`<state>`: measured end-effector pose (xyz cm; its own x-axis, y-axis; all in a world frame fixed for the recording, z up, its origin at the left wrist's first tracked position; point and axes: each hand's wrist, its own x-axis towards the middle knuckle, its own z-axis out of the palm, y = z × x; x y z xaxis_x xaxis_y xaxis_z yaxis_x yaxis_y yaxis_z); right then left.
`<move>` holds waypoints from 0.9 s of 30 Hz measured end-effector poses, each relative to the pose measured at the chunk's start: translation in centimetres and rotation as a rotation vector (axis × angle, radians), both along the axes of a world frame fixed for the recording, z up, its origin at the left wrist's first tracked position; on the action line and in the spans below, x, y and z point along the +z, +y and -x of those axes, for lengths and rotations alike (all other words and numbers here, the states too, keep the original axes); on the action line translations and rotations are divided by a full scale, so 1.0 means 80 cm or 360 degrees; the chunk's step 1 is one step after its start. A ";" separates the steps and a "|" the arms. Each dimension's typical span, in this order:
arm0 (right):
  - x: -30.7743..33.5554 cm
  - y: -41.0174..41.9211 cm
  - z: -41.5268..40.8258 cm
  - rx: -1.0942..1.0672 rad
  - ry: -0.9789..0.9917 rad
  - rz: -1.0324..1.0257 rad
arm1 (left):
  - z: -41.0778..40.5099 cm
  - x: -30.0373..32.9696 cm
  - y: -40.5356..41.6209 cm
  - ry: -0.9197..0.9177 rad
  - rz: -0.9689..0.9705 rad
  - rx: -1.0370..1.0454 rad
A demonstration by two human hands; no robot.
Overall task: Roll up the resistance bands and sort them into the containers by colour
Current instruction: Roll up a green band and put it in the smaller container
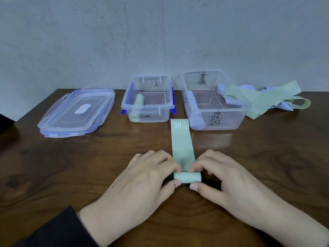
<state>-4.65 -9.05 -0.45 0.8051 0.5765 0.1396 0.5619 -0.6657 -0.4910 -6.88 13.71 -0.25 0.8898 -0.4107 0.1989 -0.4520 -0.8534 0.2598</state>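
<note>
A pale green resistance band point(182, 143) marked "30 LB" lies flat on the wooden table, stretched away from me. Its near end is rolled into a small coil point(187, 177). My left hand point(142, 177) pinches the coil's left end and my right hand point(226, 177) pinches its right end, thumbs under, fingers on top. The left clear container point(147, 111) with blue clips holds two rolled green bands point(138, 99). The larger right container point(242, 111) holds rolled lavender bands point(195, 120). A loose heap of green and lavender bands point(270, 98) lies at the back right.
Two stacked clear lids point(76, 113) with blue seals rest at the back left. A grey wall stands right behind the table. The dark table top point(71, 175) spreads on both sides of my hands.
</note>
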 end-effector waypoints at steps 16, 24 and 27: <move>0.000 0.007 0.000 -0.0013 -0.0029 -0.0026 | 0.001 0.003 0.000 -0.0015 0.0009 0.0038; 0.003 0.017 -0.014 -0.0099 0.0149 -0.0162 | -0.002 0.001 0.000 0.0011 0.0020 0.0068; 0.004 0.016 -0.018 -0.0104 0.0182 -0.0155 | -0.003 0.001 0.000 0.0000 -0.0006 0.0077</move>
<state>-3.19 -7.77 -0.14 0.8542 0.5108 0.0976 0.4559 -0.6451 -0.6132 -6.61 13.73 -0.16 0.9086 -0.3679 0.1976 -0.4101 -0.8752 0.2565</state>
